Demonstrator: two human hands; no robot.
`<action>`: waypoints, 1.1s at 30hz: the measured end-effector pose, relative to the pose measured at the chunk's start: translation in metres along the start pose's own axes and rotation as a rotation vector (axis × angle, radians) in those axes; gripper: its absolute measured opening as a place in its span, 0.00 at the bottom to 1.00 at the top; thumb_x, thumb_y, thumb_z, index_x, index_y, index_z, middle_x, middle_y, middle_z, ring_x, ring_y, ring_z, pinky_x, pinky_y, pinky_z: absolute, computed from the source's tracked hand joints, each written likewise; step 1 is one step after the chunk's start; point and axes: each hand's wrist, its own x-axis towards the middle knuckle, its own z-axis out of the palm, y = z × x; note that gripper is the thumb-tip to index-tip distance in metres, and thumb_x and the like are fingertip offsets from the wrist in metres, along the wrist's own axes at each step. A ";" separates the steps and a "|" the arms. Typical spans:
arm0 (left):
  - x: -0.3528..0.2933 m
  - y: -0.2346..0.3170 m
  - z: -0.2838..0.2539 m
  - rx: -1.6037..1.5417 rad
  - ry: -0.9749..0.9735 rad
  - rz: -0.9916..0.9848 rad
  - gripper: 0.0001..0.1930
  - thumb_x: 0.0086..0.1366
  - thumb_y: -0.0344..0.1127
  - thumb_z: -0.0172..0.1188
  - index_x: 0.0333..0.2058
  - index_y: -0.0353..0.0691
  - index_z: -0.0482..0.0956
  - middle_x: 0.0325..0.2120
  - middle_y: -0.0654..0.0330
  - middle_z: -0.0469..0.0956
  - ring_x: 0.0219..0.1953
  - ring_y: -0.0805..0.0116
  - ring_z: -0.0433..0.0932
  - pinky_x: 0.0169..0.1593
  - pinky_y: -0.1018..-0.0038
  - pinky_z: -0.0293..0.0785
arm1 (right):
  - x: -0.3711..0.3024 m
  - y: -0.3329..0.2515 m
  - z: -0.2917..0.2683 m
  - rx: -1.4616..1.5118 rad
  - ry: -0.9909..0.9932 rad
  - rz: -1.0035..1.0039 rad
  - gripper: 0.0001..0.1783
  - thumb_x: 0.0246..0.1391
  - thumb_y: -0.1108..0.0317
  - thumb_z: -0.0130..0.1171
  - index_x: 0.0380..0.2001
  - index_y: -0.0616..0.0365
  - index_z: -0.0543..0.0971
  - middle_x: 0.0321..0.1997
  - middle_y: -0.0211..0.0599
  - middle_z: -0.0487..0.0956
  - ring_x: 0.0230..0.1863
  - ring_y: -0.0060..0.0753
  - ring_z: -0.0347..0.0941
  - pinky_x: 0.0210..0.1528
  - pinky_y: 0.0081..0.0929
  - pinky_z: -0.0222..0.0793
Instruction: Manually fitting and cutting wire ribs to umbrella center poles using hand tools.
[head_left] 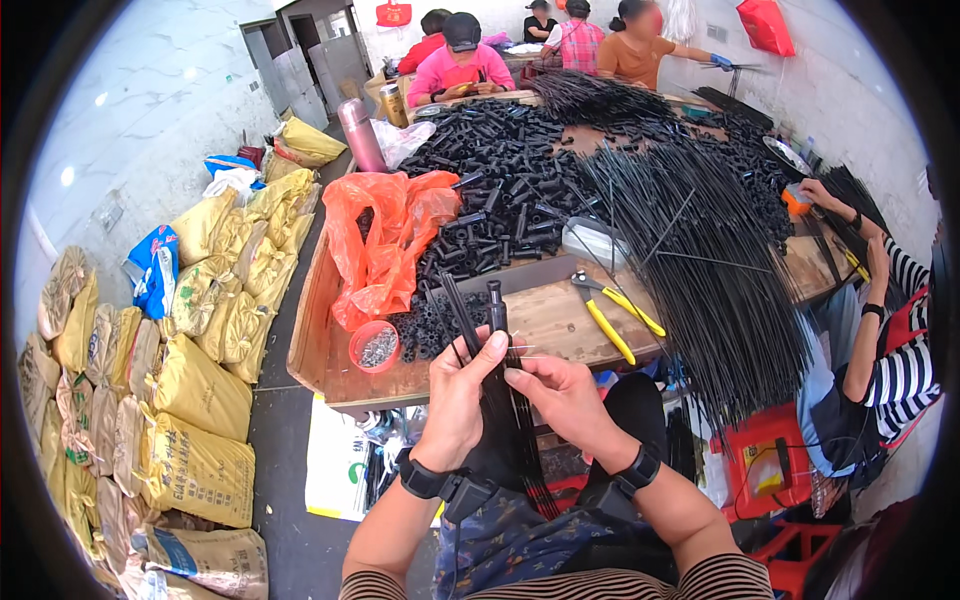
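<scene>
My left hand (452, 405) is closed around several thin black rods (458, 305) and a black plastic tube fitting (497, 310), which stands upright above my fingers. More rods hang down below, between my wrists and over my lap. My right hand (562, 398) is bent in a pinch against the rods, just under the fitting. A fine pale sliver, perhaps a pin, shows by its fingertips; what exactly the pinch holds is too small to tell. Beyond my left hand sits a red tub (374, 346) of small metal pieces, beside a patch of short black parts (425, 325).
Yellow-handled cutting pliers (610, 315) and a clear plastic box (595, 242) lie ahead. Black fittings (490, 150) heap the wooden table; long black rods (700, 270) overhang its right edge. An orange bag (385, 225) lies left. Sacks (205, 465) line the wall; co-workers sit around.
</scene>
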 end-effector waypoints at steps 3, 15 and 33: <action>-0.003 0.002 0.004 -0.038 0.029 -0.047 0.09 0.65 0.35 0.58 0.38 0.36 0.74 0.35 0.54 0.80 0.35 0.70 0.79 0.42 0.75 0.75 | -0.001 -0.004 -0.001 0.064 -0.022 0.070 0.07 0.58 0.69 0.58 0.31 0.61 0.79 0.25 0.14 0.68 0.26 0.06 0.58 0.27 0.11 0.54; -0.003 0.001 -0.008 0.005 -0.028 0.038 0.08 0.63 0.34 0.61 0.38 0.36 0.78 0.32 0.66 0.79 0.34 0.81 0.74 0.41 0.82 0.70 | 0.009 0.018 0.004 0.185 -0.032 0.029 0.05 0.58 0.70 0.57 0.31 0.60 0.77 0.26 0.15 0.71 0.27 0.06 0.60 0.26 0.11 0.56; 0.009 -0.011 -0.023 0.012 -0.219 -0.017 0.18 0.69 0.42 0.49 0.46 0.31 0.72 0.45 0.48 0.76 0.46 0.64 0.77 0.52 0.69 0.72 | 0.013 0.020 -0.001 0.402 -0.094 0.055 0.19 0.55 0.74 0.59 0.50 0.63 0.72 0.45 0.27 0.76 0.47 0.15 0.71 0.51 0.18 0.67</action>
